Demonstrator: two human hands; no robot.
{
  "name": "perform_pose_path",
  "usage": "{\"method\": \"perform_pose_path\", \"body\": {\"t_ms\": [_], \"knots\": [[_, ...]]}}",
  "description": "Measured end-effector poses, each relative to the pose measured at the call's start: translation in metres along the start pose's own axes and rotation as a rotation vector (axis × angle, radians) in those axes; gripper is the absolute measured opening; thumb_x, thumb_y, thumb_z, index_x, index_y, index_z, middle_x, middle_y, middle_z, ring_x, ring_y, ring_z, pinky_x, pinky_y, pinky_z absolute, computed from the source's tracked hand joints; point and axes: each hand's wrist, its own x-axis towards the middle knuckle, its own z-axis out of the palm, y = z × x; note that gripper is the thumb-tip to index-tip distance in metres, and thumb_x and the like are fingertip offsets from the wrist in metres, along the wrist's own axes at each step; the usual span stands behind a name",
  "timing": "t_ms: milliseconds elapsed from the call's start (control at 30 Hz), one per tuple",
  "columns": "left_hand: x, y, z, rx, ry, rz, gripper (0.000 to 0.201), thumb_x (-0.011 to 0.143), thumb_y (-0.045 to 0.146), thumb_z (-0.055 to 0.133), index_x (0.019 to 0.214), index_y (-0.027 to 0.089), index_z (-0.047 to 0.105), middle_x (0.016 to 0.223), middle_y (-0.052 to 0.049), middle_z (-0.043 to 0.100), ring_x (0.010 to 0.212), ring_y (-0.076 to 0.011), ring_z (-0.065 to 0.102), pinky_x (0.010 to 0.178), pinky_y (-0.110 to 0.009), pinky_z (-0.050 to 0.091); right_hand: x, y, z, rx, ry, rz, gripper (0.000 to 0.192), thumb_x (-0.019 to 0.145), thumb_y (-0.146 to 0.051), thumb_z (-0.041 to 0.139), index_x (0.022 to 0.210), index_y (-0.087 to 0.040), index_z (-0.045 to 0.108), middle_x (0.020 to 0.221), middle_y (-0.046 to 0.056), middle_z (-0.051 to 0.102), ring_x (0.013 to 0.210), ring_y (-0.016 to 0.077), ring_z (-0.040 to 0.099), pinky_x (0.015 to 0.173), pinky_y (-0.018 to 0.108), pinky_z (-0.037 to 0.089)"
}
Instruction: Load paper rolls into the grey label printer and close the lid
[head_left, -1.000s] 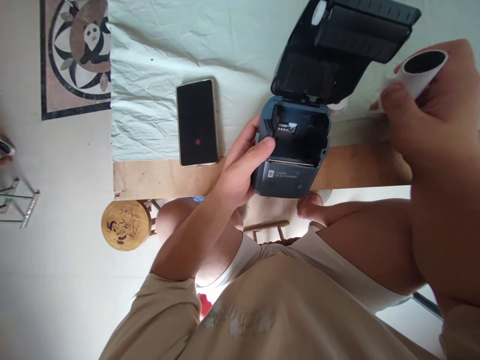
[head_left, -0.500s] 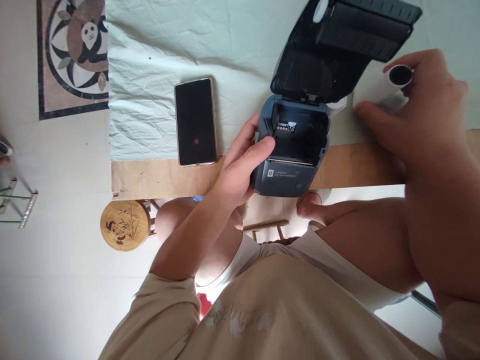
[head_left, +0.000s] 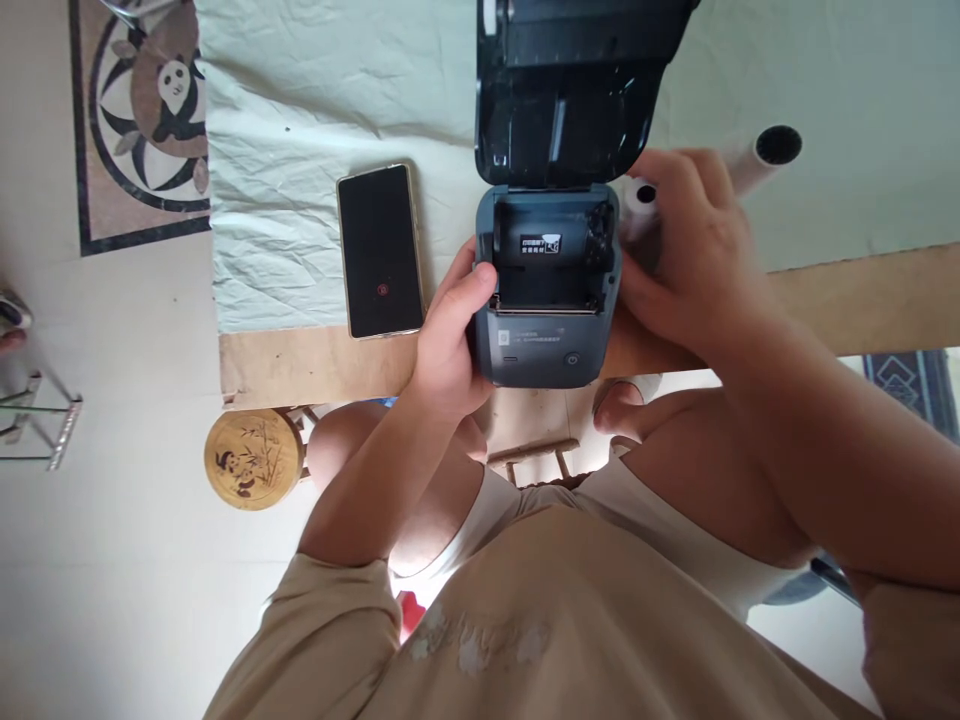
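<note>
1. A smartphone [head_left: 379, 252] lies dark on the pale cloth [head_left: 300, 130], just left of the work.
2. The left hand [head_left: 450, 345] wraps the label printer [head_left: 546, 290] at the table's near edge, thumb hooked on its rim; the lid [head_left: 562, 90] stands open.
3. That plastic body looks light and rigid, best gripped by its sides, not the hinged lid.
4. The right hand [head_left: 686, 265] curls beside the printer on a small paper roll [head_left: 637, 200], seemingly pinched; a second roll [head_left: 765, 155] lies beyond.
</note>
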Motion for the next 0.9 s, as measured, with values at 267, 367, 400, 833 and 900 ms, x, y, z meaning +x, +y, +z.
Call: {"method": "perform_pose_path", "body": {"t_ms": [267, 367, 400, 833, 900], "knots": [[-0.001, 0.000, -0.002, -0.006, -0.011, 0.016, 0.036, 0.084, 0.051, 0.056, 0.109, 0.025, 0.060, 0.111, -0.005, 0.071, 0.128, -0.0266, 0.060, 0.090, -0.035, 0.058, 0.007, -0.006, -0.001, 0.643, 0.022, 0.333, 0.052, 0.074, -0.017, 0.056, 0.125, -0.029, 0.051, 0.103, 0.003, 0.058, 0.078, 0.0096, 0.056, 0.066, 0.026, 0.049], [-0.001, 0.000, -0.003, -0.034, -0.024, 0.015, 0.034, 0.084, 0.050, 0.056, 0.106, 0.025, 0.060, 0.107, -0.005, 0.072, 0.129, -0.0260, 0.060, 0.094, -0.036, 0.058, 0.010, -0.011, -0.004, 1.036, -0.059, 0.613, 0.044, 0.068, -0.018, 0.051, 0.111, -0.027, 0.049, 0.089, 0.002, 0.051, 0.067, 0.0097, 0.052, 0.050, 0.023, 0.038], [-0.001, 0.000, -0.003, -0.048, -0.031, 0.017, 0.032, 0.084, 0.050, 0.056, 0.105, 0.026, 0.061, 0.105, -0.004, 0.072, 0.130, -0.0260, 0.059, 0.097, -0.037, 0.057, 0.012, -0.013, -0.005, 1.101, -0.079, 0.670, 0.041, 0.067, -0.019, 0.051, 0.108, -0.026, 0.048, 0.087, 0.002, 0.050, 0.065, 0.0095, 0.050, 0.047, 0.022, 0.034], [-0.001, 0.000, -0.004, -0.060, -0.035, 0.014, 0.031, 0.084, 0.047, 0.057, 0.105, 0.025, 0.061, 0.104, -0.005, 0.073, 0.132, -0.0260, 0.058, 0.092, -0.034, 0.058, 0.012, -0.021, -0.014, 1.299, -0.199, 0.718, 0.029, 0.067, -0.024, 0.058, 0.095, -0.020, 0.050, 0.090, 0.004, 0.054, 0.066, 0.0100, 0.053, 0.047, 0.024, 0.042], [-0.001, 0.000, -0.004, -0.027, -0.021, 0.007, 0.033, 0.084, 0.048, 0.056, 0.107, 0.025, 0.061, 0.106, -0.004, 0.073, 0.127, -0.0263, 0.061, 0.083, -0.032, 0.059, 0.013, -0.022, -0.016, 1.312, -0.186, 0.708, 0.035, 0.066, -0.026, 0.062, 0.098, -0.023, 0.049, 0.082, 0.001, 0.049, 0.064, 0.0106, 0.053, 0.047, 0.023, 0.042]]}}
